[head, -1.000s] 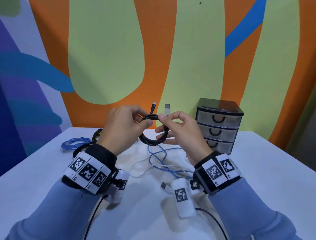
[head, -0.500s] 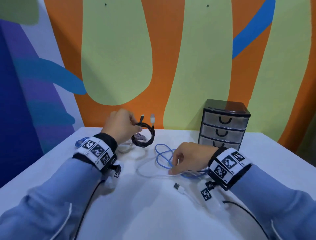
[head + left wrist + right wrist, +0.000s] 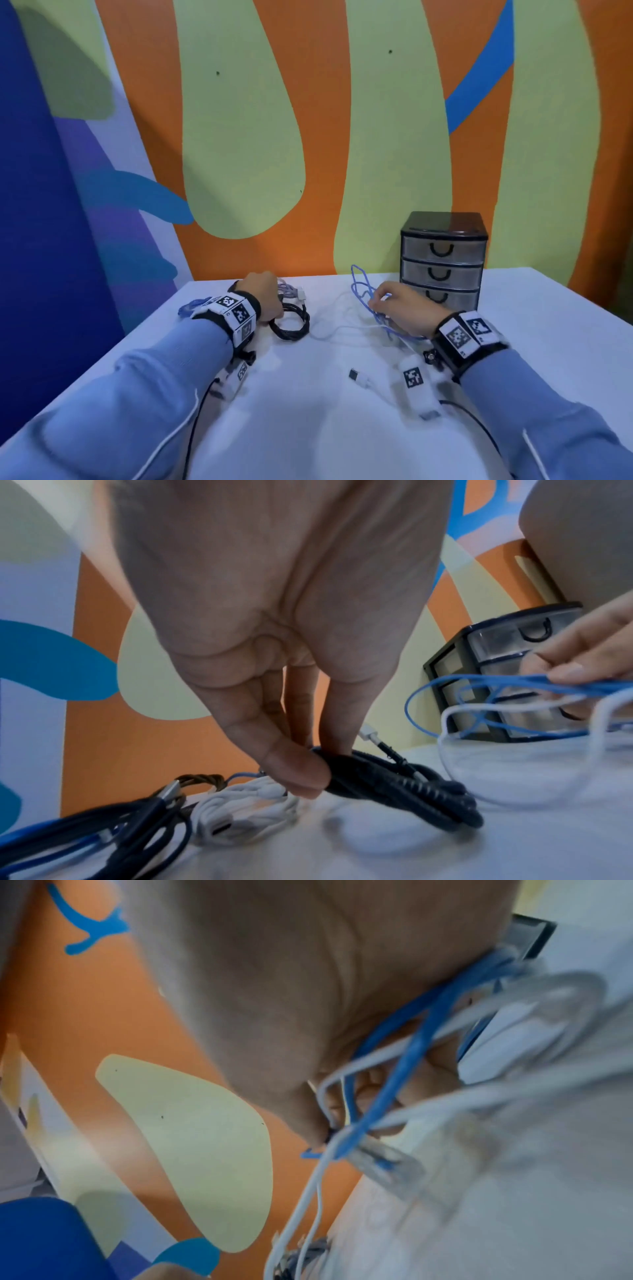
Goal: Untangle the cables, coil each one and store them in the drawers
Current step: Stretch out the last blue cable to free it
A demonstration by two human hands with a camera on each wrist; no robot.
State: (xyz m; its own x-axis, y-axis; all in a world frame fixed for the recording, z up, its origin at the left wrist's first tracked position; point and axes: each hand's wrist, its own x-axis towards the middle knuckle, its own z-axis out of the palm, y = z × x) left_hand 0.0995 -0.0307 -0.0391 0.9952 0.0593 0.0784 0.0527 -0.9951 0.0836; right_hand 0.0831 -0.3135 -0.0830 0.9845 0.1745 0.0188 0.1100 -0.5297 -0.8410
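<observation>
two hands (image 3: 263, 294) (image 3: 400, 310), one three-drawer unit (image 3: 443, 260), one coiled black cable (image 3: 291, 323)

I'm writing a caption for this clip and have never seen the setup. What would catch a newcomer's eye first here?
Probably the loud orange, green and blue wall mural, filling the view behind the white table. Next, the two hands at the table's far side: the left hand pinches a coiled black cable, while the right hand grips tangled blue cable and white cable. A small three-drawer unit, drawers closed, stands behind the right hand.

Light-blue sleeves (image 3: 154, 383); black wristbands (image 3: 469, 337) with white fiducial tags; white wrist cameras (image 3: 416, 387), black leads.
</observation>
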